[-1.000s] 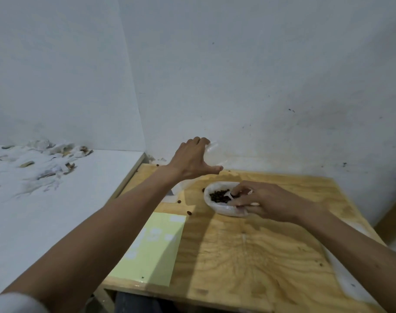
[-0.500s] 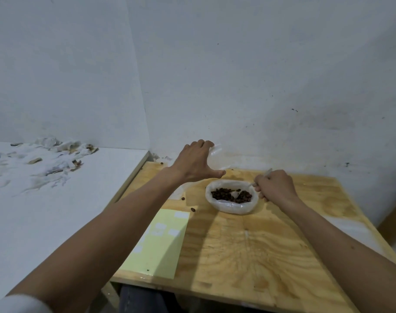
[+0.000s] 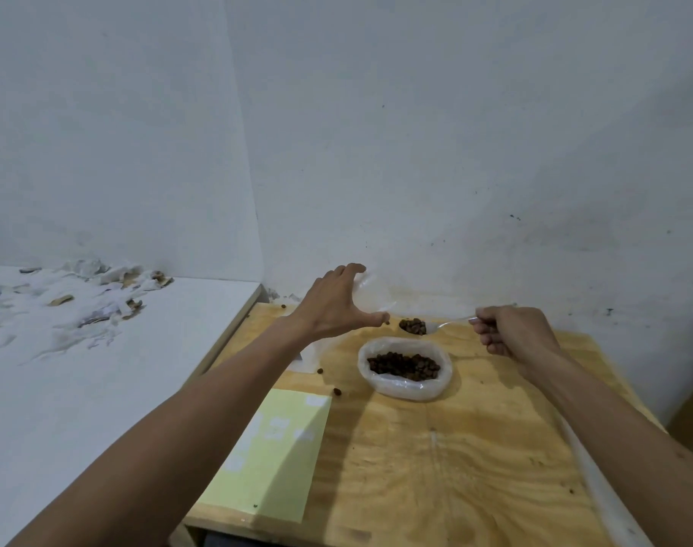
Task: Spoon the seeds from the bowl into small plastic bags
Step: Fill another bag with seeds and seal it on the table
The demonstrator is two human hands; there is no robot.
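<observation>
A white translucent bowl (image 3: 406, 386) holding dark brown seeds (image 3: 403, 366) stands on the wooden table (image 3: 435, 459). My right hand (image 3: 514, 335) grips the handle of a clear plastic spoon (image 3: 447, 323), whose scoop carries a heap of seeds (image 3: 413, 326) just beyond the bowl's far rim. My left hand (image 3: 337, 304) is raised near the wall, fingers and thumb spread round the mouth of a small clear plastic bag (image 3: 370, 292), which is faint against the white wall. The loaded scoop hovers just right of my left thumb.
A few loose seeds (image 3: 337, 391) lie on the table left of the bowl. A pale yellow-green sheet (image 3: 276, 452) covers the table's near left corner. A white surface (image 3: 100, 369) to the left carries torn paper scraps (image 3: 100, 294). White walls stand close behind.
My right hand has lifted the spoon out of the bowl with a load of seeds and carried it toward the bag. My left hand stays about where it was.
</observation>
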